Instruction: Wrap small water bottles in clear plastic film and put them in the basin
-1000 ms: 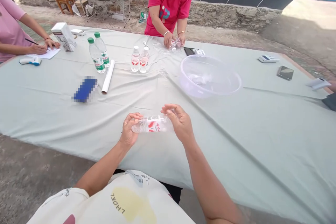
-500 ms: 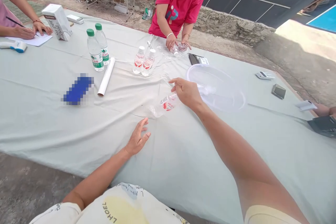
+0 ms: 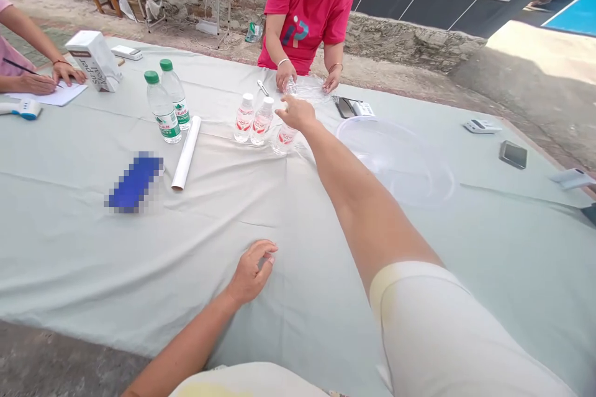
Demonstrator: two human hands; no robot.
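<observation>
My right hand (image 3: 298, 114) stretches far over the table, its fingers closed around the top of a small water bottle (image 3: 285, 138) with a red and white label. That bottle stands upright; its cap is hidden by the hand. Just left of it are two matching small bottles with white caps, a nearer one (image 3: 261, 123) and another (image 3: 244, 118). My left hand (image 3: 254, 273) rests on the cloth near me, loosely curled and holding nothing, with a gap between thumb and fingers.
A person in a pink shirt (image 3: 310, 31) handles clear plastic (image 3: 311, 90) across the table. Two green-capped bottles (image 3: 168, 127) and a white roll (image 3: 187, 155) lie left. A clear round plastic item (image 3: 419, 167) lies right. Another person's hand (image 3: 41, 82) holds a pen at far left.
My right hand has carried the small bottle forward and left; once tilted, it now stands upright beside the other two. My left hand's fingers have curled in more.
</observation>
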